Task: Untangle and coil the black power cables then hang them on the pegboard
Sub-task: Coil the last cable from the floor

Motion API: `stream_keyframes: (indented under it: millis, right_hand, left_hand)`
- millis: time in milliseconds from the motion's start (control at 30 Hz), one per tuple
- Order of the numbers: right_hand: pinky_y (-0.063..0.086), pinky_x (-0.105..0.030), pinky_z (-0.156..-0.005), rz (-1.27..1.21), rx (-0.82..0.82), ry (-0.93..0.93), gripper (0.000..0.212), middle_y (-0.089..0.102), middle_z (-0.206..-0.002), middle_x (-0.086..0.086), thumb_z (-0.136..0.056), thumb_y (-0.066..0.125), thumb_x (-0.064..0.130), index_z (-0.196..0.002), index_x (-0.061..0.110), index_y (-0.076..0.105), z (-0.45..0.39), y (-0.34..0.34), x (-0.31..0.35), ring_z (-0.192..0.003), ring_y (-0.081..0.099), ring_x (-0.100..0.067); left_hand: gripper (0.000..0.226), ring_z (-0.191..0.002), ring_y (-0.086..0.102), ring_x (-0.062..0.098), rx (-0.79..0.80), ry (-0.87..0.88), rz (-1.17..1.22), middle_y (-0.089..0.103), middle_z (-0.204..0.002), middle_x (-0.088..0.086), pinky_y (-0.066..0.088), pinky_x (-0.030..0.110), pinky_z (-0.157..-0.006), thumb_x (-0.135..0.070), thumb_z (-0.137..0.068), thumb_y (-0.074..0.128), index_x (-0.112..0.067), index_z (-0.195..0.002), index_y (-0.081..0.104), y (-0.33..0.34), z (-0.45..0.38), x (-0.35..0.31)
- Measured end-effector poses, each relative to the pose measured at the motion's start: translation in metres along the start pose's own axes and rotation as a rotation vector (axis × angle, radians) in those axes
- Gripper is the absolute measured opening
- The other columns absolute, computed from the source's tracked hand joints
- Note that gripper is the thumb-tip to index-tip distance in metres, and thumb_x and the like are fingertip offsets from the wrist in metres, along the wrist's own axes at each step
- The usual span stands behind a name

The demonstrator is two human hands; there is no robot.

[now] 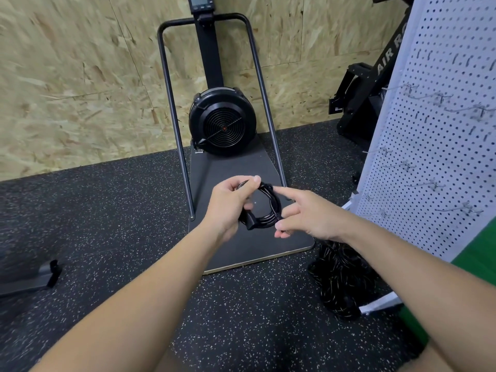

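A black power cable [271,210] is wound into a small round coil and held in the air in front of me, its plug hanging at the lower left. My left hand [229,204] grips the coil's left side, thumb on top. My right hand [303,213] is at the coil's right side with the index finger stretched out over the top and the thumb and lower fingers pinching the bottom of the loop. The white pegboard [434,146] stands tilted at the right, with several metal hooks [426,183] sticking out of it.
A black fan machine [222,122] on a dark platform [241,167] with a tube frame stands straight ahead against the chipboard wall. A pile of black speckled rope [341,280] lies by the pegboard's foot. Another black machine [365,84] stands behind the board. The floor is speckled rubber.
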State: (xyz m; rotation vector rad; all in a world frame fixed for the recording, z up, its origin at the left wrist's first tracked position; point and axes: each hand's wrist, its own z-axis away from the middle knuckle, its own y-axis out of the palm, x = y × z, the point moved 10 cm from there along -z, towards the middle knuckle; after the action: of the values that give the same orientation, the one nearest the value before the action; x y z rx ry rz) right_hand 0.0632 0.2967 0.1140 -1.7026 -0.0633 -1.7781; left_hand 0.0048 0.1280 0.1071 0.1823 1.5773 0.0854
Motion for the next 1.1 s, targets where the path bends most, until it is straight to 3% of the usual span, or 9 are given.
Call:
stream_keyframes:
  millis: [67,133,300,367,533,633,733,900,1100]
  right_hand:
    - [0.06,-0.052,-0.103,-0.07,-0.036,-0.017,0.06,0.084,-0.102,-0.01,-0.102,0.075,0.009,-0.156,0.028,0.056,-0.001,0.002,-0.004,-0.103,0.082,-0.023]
    - [0.06,-0.043,-0.103,-0.095,-0.036,-0.014,0.043,0.083,-0.111,-0.005,-0.1,0.08,0.013,-0.139,0.027,0.068,-0.003,0.007,-0.01,-0.102,0.081,-0.019]
    - [0.056,-0.042,-0.114,-0.142,-0.279,-0.038,0.049,0.08,-0.127,0.008,-0.098,0.084,0.025,-0.144,0.027,0.067,-0.006,-0.017,-0.005,-0.116,0.077,-0.008]
    - [0.06,-0.044,-0.109,-0.144,-0.321,-0.07,0.03,0.084,-0.115,0.0,-0.103,0.078,0.02,-0.133,0.021,0.075,-0.006,-0.027,0.0,-0.113,0.079,-0.015]
    - [0.061,-0.064,-0.102,-0.196,-0.364,-0.028,0.014,0.085,-0.104,-0.01,-0.105,0.073,0.01,-0.119,0.009,0.078,0.002,-0.043,-0.01,-0.103,0.083,-0.024]
    - [0.064,-0.059,-0.099,-0.291,-0.459,-0.002,0.016,0.084,-0.108,-0.012,-0.107,0.07,0.009,-0.122,0.004,0.076,0.014,-0.062,-0.02,-0.103,0.083,-0.025]
    - [0.068,-0.052,-0.092,-0.353,-0.482,0.007,0.016,0.083,-0.11,-0.015,-0.108,0.069,0.009,-0.122,0.002,0.075,0.025,-0.073,-0.03,-0.104,0.083,-0.03]
    - [0.067,-0.047,-0.093,-0.408,-0.497,0.009,0.018,0.083,-0.116,-0.011,-0.112,0.062,0.009,-0.123,0.005,0.076,0.052,-0.09,-0.039,-0.111,0.081,-0.03]
    - [0.068,-0.042,-0.092,-0.386,-0.591,0.015,0.02,0.084,-0.112,-0.004,-0.115,0.057,0.011,-0.122,0.016,0.075,0.102,-0.12,-0.04,-0.102,0.083,-0.023]
  left_hand:
    - [0.015,-0.065,0.036,0.014,0.079,0.042,-0.026,0.049,-0.075,-0.001,0.035,0.025,-0.056,-0.021,-0.099,0.083,-0.008,-0.104,0.079,0.005,0.001,-0.006]
    - [0.02,-0.064,0.04,0.016,0.14,0.05,-0.072,0.053,-0.076,0.003,0.036,0.026,-0.057,-0.016,-0.098,0.083,-0.001,-0.11,0.076,0.008,0.002,-0.007]
    - [0.026,-0.062,0.045,0.019,0.248,0.063,-0.145,0.058,-0.076,0.009,0.047,0.031,-0.064,-0.013,-0.098,0.082,0.002,-0.117,0.074,0.021,0.006,-0.009]
    - [0.026,-0.067,0.053,0.02,0.266,0.056,-0.144,0.065,-0.08,0.009,0.052,0.033,-0.07,-0.015,-0.099,0.081,0.001,-0.118,0.075,0.026,0.007,-0.011]
    - [0.033,-0.115,0.075,0.035,0.236,-0.077,-0.165,0.079,-0.12,0.014,0.057,0.05,-0.101,-0.041,-0.102,0.078,-0.013,-0.121,0.078,0.024,0.009,0.013]
    - [0.026,-0.096,0.075,0.023,0.262,-0.127,-0.164,0.078,-0.102,0.004,0.06,0.049,-0.104,-0.03,-0.107,0.074,-0.007,-0.119,0.075,0.033,0.017,0.029]
    - [0.017,-0.094,0.077,0.014,0.278,-0.099,-0.131,0.081,-0.102,0.0,0.065,0.042,-0.096,-0.015,-0.111,0.066,-0.006,-0.124,0.073,0.051,0.022,0.028]
    - [0.025,-0.09,0.076,0.018,0.222,-0.073,-0.111,0.08,-0.118,0.019,0.063,0.032,-0.082,-0.011,-0.108,0.069,-0.006,-0.132,0.064,0.08,0.018,0.021]
    - [0.012,-0.075,0.054,0.019,0.216,-0.074,-0.129,0.068,-0.096,0.012,0.056,0.026,-0.068,-0.025,-0.108,0.073,-0.014,-0.111,0.074,0.13,0.018,0.004]
